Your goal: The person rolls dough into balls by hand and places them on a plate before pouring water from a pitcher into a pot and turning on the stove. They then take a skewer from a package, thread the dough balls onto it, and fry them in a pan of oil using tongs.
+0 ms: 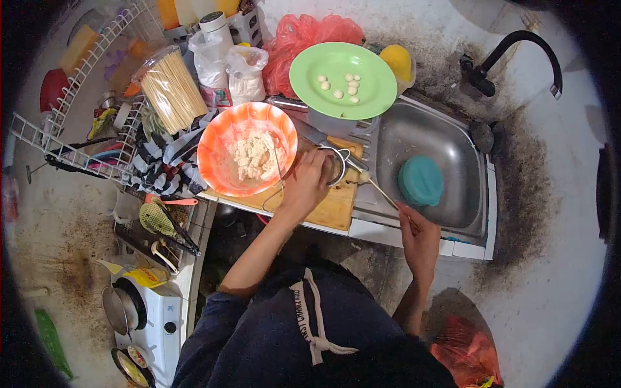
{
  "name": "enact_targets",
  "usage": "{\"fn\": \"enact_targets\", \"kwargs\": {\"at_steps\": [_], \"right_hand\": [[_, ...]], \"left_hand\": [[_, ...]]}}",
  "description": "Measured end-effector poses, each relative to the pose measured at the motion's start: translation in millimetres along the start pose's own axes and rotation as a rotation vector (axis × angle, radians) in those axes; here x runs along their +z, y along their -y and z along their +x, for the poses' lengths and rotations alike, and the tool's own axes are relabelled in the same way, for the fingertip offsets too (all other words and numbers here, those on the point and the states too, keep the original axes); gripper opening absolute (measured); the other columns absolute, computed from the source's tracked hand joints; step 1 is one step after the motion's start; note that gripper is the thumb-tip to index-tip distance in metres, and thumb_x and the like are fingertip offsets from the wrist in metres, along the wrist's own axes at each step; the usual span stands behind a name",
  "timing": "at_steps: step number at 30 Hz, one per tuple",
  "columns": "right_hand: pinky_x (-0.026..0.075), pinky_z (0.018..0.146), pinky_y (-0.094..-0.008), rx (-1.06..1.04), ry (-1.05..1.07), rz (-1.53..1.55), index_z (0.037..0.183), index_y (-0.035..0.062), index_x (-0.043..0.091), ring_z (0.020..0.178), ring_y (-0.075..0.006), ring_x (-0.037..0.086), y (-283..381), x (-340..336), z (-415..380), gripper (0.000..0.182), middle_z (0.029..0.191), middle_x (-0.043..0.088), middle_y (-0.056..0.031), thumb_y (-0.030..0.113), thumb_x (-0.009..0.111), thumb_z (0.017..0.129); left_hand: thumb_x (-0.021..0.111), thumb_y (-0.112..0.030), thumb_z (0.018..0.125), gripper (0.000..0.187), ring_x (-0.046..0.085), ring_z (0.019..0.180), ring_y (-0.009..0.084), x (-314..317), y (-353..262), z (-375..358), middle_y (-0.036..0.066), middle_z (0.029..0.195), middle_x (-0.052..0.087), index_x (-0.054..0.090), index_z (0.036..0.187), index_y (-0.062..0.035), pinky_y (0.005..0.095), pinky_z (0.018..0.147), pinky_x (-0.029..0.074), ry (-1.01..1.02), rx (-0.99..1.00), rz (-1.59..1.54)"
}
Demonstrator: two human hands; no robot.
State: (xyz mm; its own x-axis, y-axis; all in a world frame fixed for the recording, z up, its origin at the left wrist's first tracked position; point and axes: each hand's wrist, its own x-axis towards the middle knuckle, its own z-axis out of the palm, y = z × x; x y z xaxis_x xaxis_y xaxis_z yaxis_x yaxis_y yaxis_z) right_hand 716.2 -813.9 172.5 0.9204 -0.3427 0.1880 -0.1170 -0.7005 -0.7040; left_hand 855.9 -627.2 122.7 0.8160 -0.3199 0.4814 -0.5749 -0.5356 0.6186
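The right hand is pinching a thin wooden skewer at its lower end; a small pale ball is sitting on the far tip, reaching up and left from the fingers, over the edge between the cutting board and the sink. The left hand is curling around a glass jar standing on the board, just beside an orange bowl holding pale dough.

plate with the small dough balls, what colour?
Light green plate, seen in the head view, behind the orange-and-white bowl.
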Motion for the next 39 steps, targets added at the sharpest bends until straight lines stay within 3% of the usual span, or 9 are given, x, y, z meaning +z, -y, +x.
{"fn": "enact_targets", "kwargs": {"at_steps": [2,4,6,10,12,21,23,26,39], "right_hand": [[0.040,0.050,-0.0258,0.020,-0.038,0.130,0.101,0.0088,0.062,0.049,-0.0080,0.049,-3,1,-4,0.022,0.058,0.057,-0.0069,0.015,0.053,0.082],[0.036,0.047,-0.0221,0.140,-0.006,0.157,0.102,0.0067,0.062,0.051,-0.0035,0.041,3,1,-10,0.021,0.057,0.053,-0.0011,0.013,0.052,0.084],[0.034,0.046,-0.0207,0.148,-0.011,0.213,0.102,0.0063,0.062,0.052,-0.0030,0.038,6,9,-17,0.021,0.058,0.051,0.0003,0.011,0.052,0.083],[0.023,0.045,-0.0168,0.184,-0.059,0.351,0.101,0.0014,0.061,0.052,-0.0008,0.030,17,31,-29,0.021,0.060,0.043,0.0073,0.010,0.054,0.084],[0.021,0.044,-0.0167,0.123,-0.074,0.339,0.102,0.0014,0.061,0.050,-0.0006,0.029,15,36,-33,0.021,0.059,0.043,0.0077,0.009,0.054,0.084],[0.020,0.042,-0.0163,0.129,-0.094,0.429,0.101,0.0001,0.061,0.049,-0.0001,0.030,25,42,-39,0.020,0.063,0.048,0.0048,0.005,0.052,0.084],[0.029,0.041,-0.0171,0.060,-0.140,0.388,0.100,0.0027,0.062,0.046,-0.0008,0.037,26,43,-39,0.020,0.059,0.053,0.0013,0.005,0.054,0.082],[0.021,0.042,-0.0166,0.105,-0.117,0.413,0.101,0.0000,0.061,0.049,-0.0006,0.030,24,44,-42,0.020,0.065,0.052,0.0029,0.006,0.052,0.084],[0.021,0.042,-0.0174,0.050,-0.162,0.374,0.101,0.0009,0.061,0.048,-0.0007,0.030,25,44,-44,0.020,0.059,0.049,0.0049,0.007,0.053,0.083]], "left_hand": [[0.056,0.000,0.074,0.024,0.053,0.083,0.0292,-2,-2,1,0.014,0.087,0.053,0.052,0.097,-0.0005,0.0368,0.071,0.043,-0.003,-0.008,-0.047],[0.051,0.001,0.078,0.021,0.053,0.082,0.0290,-2,-3,2,0.015,0.090,0.051,0.051,0.098,0.0004,0.0345,0.074,0.043,-0.054,-0.102,-0.369],[0.051,-0.001,0.079,0.022,0.054,0.082,0.0245,-2,-4,4,0.013,0.091,0.052,0.052,0.101,0.0018,0.0303,0.074,0.043,-0.114,0.010,-0.285],[0.052,-0.003,0.082,0.025,0.053,0.086,0.0155,1,-12,1,0.008,0.095,0.051,0.053,0.106,0.0008,0.0271,0.077,0.042,-0.198,-0.121,-0.547],[0.051,-0.008,0.085,0.024,0.052,0.092,0.0133,-8,-26,0,0.007,0.103,0.050,0.054,0.108,-0.0017,0.0246,0.078,0.042,-0.174,-0.330,-0.856],[0.044,-0.010,0.089,0.030,0.047,0.108,0.0160,-23,-39,4,0.011,0.121,0.045,0.044,0.116,0.0014,0.0257,0.092,0.039,-0.149,-0.562,-1.552],[0.044,-0.010,0.088,0.030,0.047,0.108,0.0162,-28,-43,5,0.011,0.120,0.046,0.044,0.116,0.0010,0.0255,0.092,0.039,-0.165,-0.604,-1.593],[0.045,-0.010,0.088,0.030,0.047,0.108,0.0163,-30,-44,3,0.011,0.119,0.047,0.044,0.116,0.0007,0.0251,0.092,0.040,-0.188,-0.652,-1.639],[0.046,-0.009,0.088,0.027,0.053,0.100,0.0185,-22,-45,-2,0.013,0.108,0.054,0.049,0.111,0.0034,0.0251,0.087,0.044,-0.283,-0.584,-1.498]]}}
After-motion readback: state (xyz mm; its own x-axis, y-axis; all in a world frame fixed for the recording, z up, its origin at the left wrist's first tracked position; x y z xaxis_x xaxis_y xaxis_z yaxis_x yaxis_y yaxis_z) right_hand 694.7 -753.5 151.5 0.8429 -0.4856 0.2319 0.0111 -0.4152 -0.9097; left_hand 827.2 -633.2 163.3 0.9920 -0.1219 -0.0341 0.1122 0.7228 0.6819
